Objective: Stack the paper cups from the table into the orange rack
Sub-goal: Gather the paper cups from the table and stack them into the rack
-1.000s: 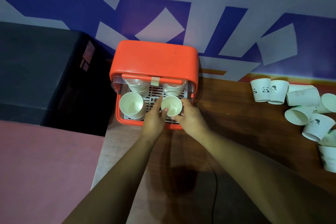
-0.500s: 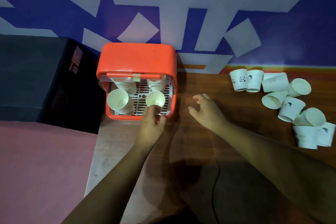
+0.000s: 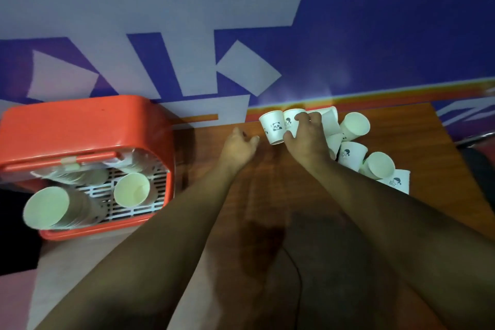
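The orange rack (image 3: 80, 126) sits at nine o'clock on the wooden surface (image 3: 267, 195), its back to the blue wall (image 3: 375, 35) with pale shapes. On its white slatted tray (image 3: 139, 209) a tall cup stack (image 3: 47, 210) leans at the tray's seven o'clock corner, mouth toward the camera, and a lone-looking cup (image 3: 131, 190) stands at the five o'clock corner; whether more are nested under it cannot be told. Further stacks (image 3: 88, 177) at the tray's twelve o'clock edge are blurred under a clear flap. The loose paper cups lie at one o'clock on the surface, against the wall. The right grip (image 3: 305, 139) is curled round the neighbouring cup (image 3: 290, 120), thumb at its lower side and fingers (image 3: 302, 116) over its top, pinching it. The panda cup (image 3: 273, 127) stands touching it at its nine o'clock side. The left grip (image 3: 239, 146) is at nine o'clock of the panda cup, just beside it, fingers loosely spread and holding nothing; whether it touches the surface cannot be told. At three to five o'clock of the right grip the remaining cups (image 3: 355, 126) lie tumbled on their sides, touching one another. A dark cable (image 3: 294, 270) runs along the surface at six o'clock.
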